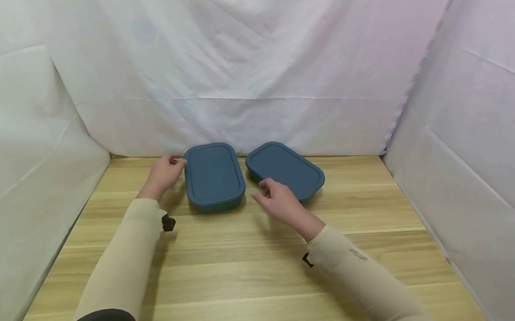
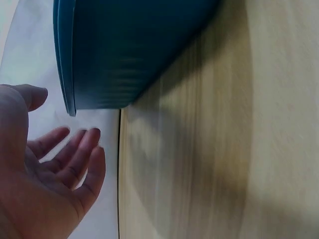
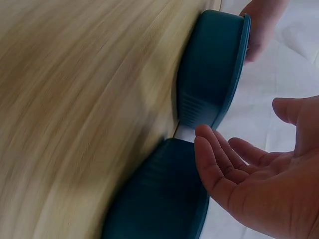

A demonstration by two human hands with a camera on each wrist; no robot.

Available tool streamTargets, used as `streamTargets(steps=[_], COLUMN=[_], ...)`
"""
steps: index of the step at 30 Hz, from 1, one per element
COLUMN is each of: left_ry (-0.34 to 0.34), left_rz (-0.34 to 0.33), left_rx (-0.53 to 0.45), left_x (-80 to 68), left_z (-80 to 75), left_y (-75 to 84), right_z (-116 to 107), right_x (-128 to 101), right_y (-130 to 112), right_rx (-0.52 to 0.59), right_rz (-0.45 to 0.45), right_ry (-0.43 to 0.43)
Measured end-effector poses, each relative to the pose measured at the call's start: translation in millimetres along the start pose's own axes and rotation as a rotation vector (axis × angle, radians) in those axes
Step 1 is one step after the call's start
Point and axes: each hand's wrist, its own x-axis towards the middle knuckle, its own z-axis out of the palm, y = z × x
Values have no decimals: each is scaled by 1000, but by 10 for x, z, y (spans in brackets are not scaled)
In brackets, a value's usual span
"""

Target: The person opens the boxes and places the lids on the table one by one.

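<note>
Blue-lidded rectangular plastic containers, one left (image 1: 214,176) and one right (image 1: 285,170), sit side by side at the back of our pale wooden worktop (image 1: 232,269), hemmed by creased white sheeting (image 1: 275,63). Our left hand (image 1: 163,174) and right hand (image 1: 277,200) hover beside them, fingers released. Sleeve lettering (image 1: 358,255) is unreadable.

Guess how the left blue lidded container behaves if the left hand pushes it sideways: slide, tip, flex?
The left blue rounded-rectangular plastic container looks low and wide, sitting flat on the light wooden table, so it would probably slide, not tip. Walls look rigid; little flex likely. Contents are hidden, so weight is unclear. The left hand is at its edge, with no grip visible.
</note>
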Motion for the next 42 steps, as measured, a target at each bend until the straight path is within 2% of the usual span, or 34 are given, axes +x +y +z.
streamTargets(steps=[11, 20, 27, 34, 42], left_ry=[-1, -26, -39, -74, -61], left_rz=[0, -31, -39, -50, -68], left_rx=[-28, -77, -82, -65, -56], left_x=[147, 310, 337, 325, 361], left_z=[111, 105, 57, 52, 61], left_y=[148, 101, 114, 93, 116], right_z=[258, 376, 428, 452, 493], right_x=[192, 388, 465, 505, 568], right_y=[-132, -217, -244, -254, -230], right_rx=[30, 57, 51, 57, 32], right_rz=[83, 102, 127, 102, 92], right_ry=[28, 29, 55, 83, 101])
